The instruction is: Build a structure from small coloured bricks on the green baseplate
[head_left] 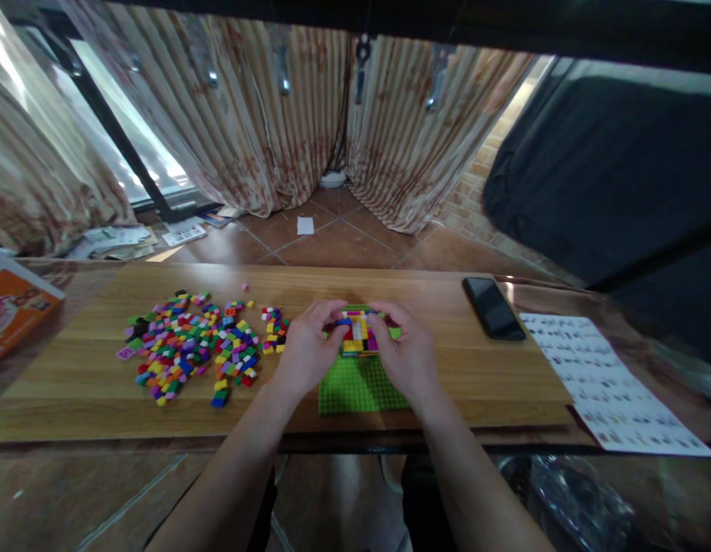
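A green baseplate (pixel 355 387) lies on the wooden board (pixel 447 383) in front of me. A block of small coloured bricks (pixel 358 333) stands on its far part. My left hand (pixel 306 349) and my right hand (pixel 406 353) flank that block, with fingers curled and fingertips pinched on its bricks from either side. A heap of loose coloured bricks (pixel 188 345) is spread on the board to the left of my left hand.
A black phone (pixel 493 308) lies at the board's far right. A printed sheet (pixel 608 383) lies right of the board. An orange box (pixel 10 310) sits at the far left. Curtains and a tiled floor lie beyond the table.
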Demonstrator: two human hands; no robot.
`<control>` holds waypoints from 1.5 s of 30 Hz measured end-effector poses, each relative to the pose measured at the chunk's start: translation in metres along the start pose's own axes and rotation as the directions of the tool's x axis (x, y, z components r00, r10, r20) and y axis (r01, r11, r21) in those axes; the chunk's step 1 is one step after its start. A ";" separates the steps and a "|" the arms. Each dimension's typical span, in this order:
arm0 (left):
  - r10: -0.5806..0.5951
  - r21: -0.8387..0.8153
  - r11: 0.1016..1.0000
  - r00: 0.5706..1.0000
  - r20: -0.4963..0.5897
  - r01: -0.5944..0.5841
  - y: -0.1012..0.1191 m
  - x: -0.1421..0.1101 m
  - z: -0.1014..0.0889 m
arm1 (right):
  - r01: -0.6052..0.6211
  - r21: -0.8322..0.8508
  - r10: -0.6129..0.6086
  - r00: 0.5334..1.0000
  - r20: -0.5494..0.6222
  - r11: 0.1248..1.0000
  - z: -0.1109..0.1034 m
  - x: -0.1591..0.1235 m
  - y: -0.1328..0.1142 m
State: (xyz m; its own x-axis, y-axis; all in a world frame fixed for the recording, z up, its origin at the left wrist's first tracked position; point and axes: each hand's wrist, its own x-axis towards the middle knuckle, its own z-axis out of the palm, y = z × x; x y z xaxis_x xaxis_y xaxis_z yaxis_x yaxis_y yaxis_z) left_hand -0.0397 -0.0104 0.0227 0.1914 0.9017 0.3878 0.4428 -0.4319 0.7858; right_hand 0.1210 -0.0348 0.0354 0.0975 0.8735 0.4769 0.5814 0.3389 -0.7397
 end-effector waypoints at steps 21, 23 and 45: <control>0.028 0.147 0.989 0.996 -0.080 -0.016 -0.001 0.005 0.006 | 0.125 -0.210 -0.095 0.985 0.147 0.970 0.009 0.002 0.013; -0.033 0.144 0.988 0.993 -0.111 0.049 -0.004 0.006 0.005 | 0.117 -0.206 -0.090 0.987 0.136 0.972 0.011 0.002 0.014; -0.310 -0.100 0.947 0.950 -0.022 0.307 -0.010 0.011 0.020 | -0.180 -0.008 0.180 0.984 0.011 0.984 0.016 0.006 0.024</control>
State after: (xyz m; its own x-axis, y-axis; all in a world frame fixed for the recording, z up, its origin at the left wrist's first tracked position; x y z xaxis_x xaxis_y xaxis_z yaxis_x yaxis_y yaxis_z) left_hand -0.0248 0.0039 0.0098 0.0255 0.9905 0.1352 0.3902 -0.1344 0.9109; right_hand 0.1228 -0.0160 0.0131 0.1920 0.9241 0.3305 0.5605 0.1732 -0.8098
